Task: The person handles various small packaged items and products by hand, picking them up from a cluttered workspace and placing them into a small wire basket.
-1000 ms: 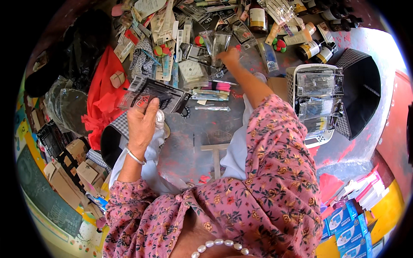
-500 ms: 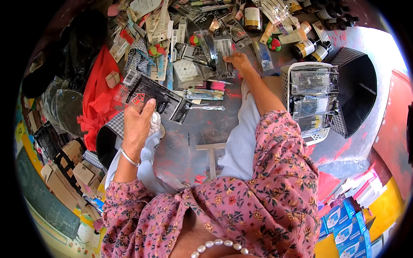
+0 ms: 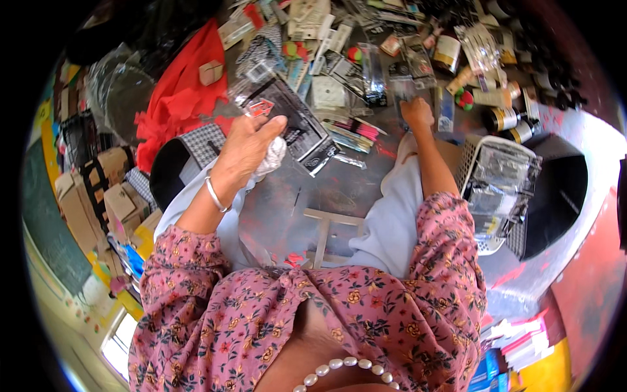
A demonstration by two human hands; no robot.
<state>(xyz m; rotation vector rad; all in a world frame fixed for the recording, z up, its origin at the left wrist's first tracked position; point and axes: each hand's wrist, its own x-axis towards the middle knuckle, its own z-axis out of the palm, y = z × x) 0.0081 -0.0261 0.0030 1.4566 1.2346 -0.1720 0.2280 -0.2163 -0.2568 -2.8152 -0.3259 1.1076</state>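
My left hand (image 3: 249,145) grips a flat black-and-clear plastic packet (image 3: 294,124) with a red arrow mark, thumb on top. A crumpled white cloth (image 3: 273,158) is bunched under that hand's fingers. Farther right, my right hand (image 3: 418,114) is closed at the near end of a clear plastic packet (image 3: 401,90) lying on the pile; its fingertips are partly hidden. Pens in pink and blue (image 3: 353,132) lie between the two hands. Beside them is a white square pack (image 3: 328,91).
Brown bottles (image 3: 447,52) and tubes crowd the far right. A white plastic basket (image 3: 471,153) holding clear packets stands at right, beside a black open umbrella-like shape (image 3: 562,189). Red cloth (image 3: 179,98) lies at left, with cardboard boxes (image 3: 121,202) behind.
The whole view has swung, so the pile and basket appear farther right. My right hand's fingers have curled in at the clear packet. The black packet stays in my left hand, tilted more steeply.
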